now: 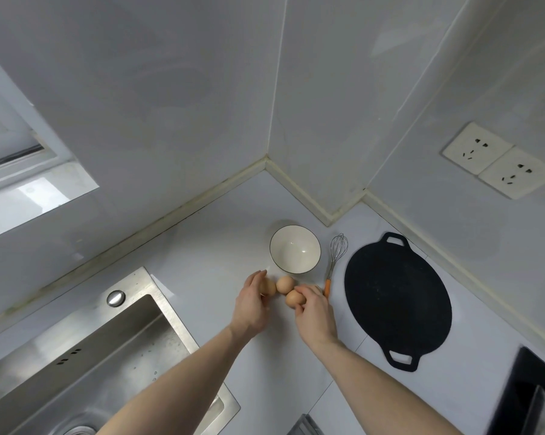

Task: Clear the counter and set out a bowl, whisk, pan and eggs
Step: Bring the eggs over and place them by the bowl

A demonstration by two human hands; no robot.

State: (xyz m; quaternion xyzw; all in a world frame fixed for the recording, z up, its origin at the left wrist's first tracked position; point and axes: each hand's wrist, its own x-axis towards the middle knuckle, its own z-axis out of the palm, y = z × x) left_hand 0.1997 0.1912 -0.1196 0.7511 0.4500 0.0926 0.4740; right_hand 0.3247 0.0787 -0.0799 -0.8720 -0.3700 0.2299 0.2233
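Three brown eggs lie on the white counter just in front of a white bowl. My left hand curls round the left egg, mostly hiding it. The middle egg sits free between my hands. My right hand holds the right egg with its fingertips. A wire whisk with an orange handle lies right of the bowl. A flat black pan with two loop handles rests further right.
A steel sink fills the lower left, its rim near my left forearm. Tiled walls meet in a corner behind the bowl. A double wall socket sits at the right. A dark appliance edge shows at the lower right.
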